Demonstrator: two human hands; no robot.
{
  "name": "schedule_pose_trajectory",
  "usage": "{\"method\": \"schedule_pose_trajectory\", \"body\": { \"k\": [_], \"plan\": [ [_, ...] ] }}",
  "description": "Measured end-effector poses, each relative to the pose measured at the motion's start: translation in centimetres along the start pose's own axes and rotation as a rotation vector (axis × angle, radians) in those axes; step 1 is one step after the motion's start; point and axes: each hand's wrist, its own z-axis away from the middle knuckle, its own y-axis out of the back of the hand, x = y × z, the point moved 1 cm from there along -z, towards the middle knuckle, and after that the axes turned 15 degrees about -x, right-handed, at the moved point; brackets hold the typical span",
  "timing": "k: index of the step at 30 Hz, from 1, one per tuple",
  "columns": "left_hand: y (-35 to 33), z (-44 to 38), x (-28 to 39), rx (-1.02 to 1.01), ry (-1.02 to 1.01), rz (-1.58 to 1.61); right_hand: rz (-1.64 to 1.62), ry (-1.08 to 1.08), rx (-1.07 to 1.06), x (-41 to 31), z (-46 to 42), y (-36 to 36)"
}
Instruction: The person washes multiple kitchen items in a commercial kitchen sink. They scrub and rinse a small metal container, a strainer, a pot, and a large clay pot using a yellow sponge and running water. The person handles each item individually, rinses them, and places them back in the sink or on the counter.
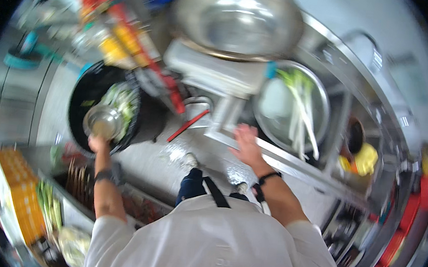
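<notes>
My left hand (99, 143) grips the rim of a small round metal bowl (100, 114) and holds it over a black-lined bin (80, 93). Pale green vegetable scraps (126, 104) lie in the bin beside the bowl. Blur hides what, if anything, is in the bowl. With fingers spread, my right hand (248, 145) is at the metal edge of the sink unit (270, 148) and holds nothing; whether it touches the edge is unclear. Just beyond it stands a round metal basin (326, 113) with green-and-white leeks or scallions (297, 110) and a large whitish item (277, 99).
A large metal wok or basin (240, 24) stands at the far side. On the wet floor (211, 158), a red-handled tool (187, 125) lies by a dustpan-like thing (198, 109). A yellow cloth (364, 159) sits at the right. Orange-and-white boxes (23, 192) and more scallions (49, 202) are lower left.
</notes>
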Motion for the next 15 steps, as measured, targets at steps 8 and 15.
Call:
{"method": "schedule_pose_trajectory", "body": {
  "k": [8,15],
  "plan": [
    [-3.8,23.3,8.0,-0.651,0.038,0.804,-0.255,0.039,0.147,2.2,7.5,2.6],
    [-13.4,49.9,20.6,-1.109,-0.037,0.62,-0.361,-0.337,0.32,10.5,29.0,4.8]
  ]
}}
